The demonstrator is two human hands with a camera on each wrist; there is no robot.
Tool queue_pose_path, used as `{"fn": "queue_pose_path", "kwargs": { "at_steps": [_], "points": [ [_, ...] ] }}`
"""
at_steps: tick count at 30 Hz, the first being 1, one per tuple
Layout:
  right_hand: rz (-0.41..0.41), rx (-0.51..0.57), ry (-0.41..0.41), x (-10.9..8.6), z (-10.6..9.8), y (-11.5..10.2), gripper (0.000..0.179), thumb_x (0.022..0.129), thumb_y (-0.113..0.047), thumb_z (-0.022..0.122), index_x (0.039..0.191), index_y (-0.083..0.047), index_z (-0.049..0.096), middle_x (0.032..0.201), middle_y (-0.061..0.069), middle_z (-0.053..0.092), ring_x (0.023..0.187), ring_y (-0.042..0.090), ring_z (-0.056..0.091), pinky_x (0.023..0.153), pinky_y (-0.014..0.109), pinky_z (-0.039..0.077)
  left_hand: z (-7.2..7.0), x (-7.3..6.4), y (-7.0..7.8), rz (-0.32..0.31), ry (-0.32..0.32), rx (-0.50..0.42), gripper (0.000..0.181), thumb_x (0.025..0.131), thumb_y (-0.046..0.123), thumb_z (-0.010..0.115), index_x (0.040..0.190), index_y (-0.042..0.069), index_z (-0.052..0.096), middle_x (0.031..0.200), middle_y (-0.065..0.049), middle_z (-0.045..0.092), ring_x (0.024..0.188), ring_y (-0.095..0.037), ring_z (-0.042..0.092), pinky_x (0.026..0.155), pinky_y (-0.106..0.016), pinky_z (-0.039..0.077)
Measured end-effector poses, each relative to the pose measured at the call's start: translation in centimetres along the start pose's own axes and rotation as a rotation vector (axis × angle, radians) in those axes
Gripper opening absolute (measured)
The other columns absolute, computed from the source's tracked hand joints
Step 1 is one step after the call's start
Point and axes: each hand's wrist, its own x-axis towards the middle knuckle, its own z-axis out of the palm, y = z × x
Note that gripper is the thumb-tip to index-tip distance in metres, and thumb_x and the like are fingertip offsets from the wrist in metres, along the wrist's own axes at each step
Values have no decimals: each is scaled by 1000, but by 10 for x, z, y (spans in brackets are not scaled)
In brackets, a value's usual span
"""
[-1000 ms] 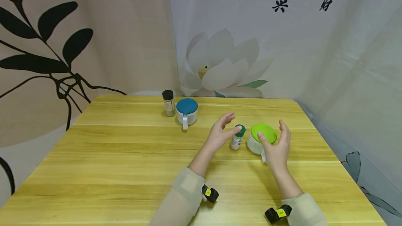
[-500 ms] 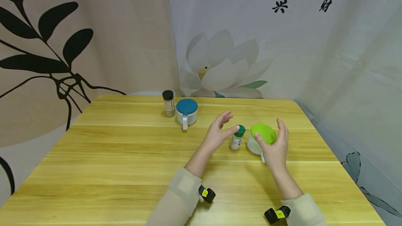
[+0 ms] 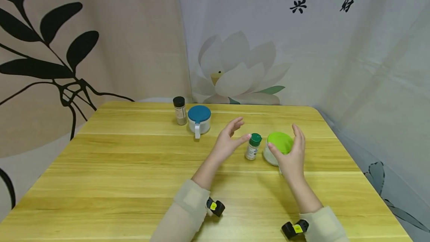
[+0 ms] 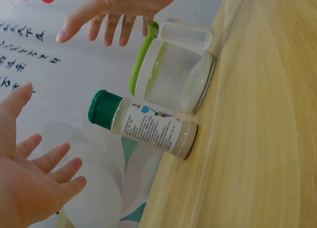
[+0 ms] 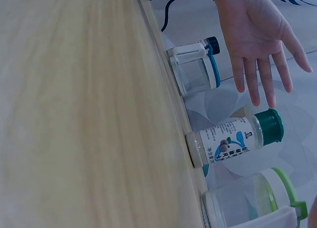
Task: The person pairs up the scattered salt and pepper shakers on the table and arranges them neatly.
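A small seasoning shaker [image 3: 253, 147] with a green cap and a printed label stands upright on the wooden table. Just right of it is a clear jar [image 3: 280, 143] with a bright green lid and a white handle. My left hand [image 3: 226, 144], fingers spread, hovers left of the shaker; the left wrist view shows a gap between that hand [image 4: 34, 173] and the cap. Above and beside the jar's near right side, my right hand [image 3: 291, 157] is held with thumb and fingers apart, hiding part of lid and handle. Neither hand holds anything.
Toward the back of the table [image 3: 134, 182] stand a blue-lidded jar [image 3: 199, 119] with a white handle and a black-capped shaker [image 3: 180, 111]. Printed curtains [image 3: 141, 36] hang behind the table's far edge. Each wrist carries a small black camera [image 3: 215, 207].
My left hand has drifted left and slightly back, away from the green-capped shaker. The right hand has shifted a little left and up over the green-lidded jar. Shakers and jars stay put.
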Motion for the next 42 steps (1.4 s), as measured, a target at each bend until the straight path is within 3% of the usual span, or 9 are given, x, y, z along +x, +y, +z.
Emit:
{"fn": "queue_pose_path", "kwargs": {
  "at_steps": [9, 22, 42],
  "points": [
    [-13, -1, -20, 2, 2, -3, 95, 78, -26, 80, 151, -13, 22, 154, 9, 20, 139, 30, 19, 108, 60, 16, -12, -2, 3, 15, 11, 6, 67, 87, 33, 72, 146, 22, 39, 140, 2, 48, 132, -15, 38, 110, -37, 26],
    [-14, -12, -70, 3, 7, -11, 98, 77, -24, 81, 153, -17, 20, 155, 8, 16, 140, 31, 16, 106, 65, 14, -28, -5, 3, 21, 40, 0, 68, 86, 33, 73, 145, 23, 40, 141, 1, 48, 133, -17, 38, 110, -40, 25],
    [-8, 20, -152, 8, 15, -24, 98, 79, -33, 79, 154, -24, 16, 156, 2, 13, 141, 29, 13, 103, 68, 16, -52, -12, 8, 58, 89, 21, 68, 87, 29, 73, 145, 22, 39, 140, -2, 49, 132, -16, 38, 110, -42, 25]
  ]
}}
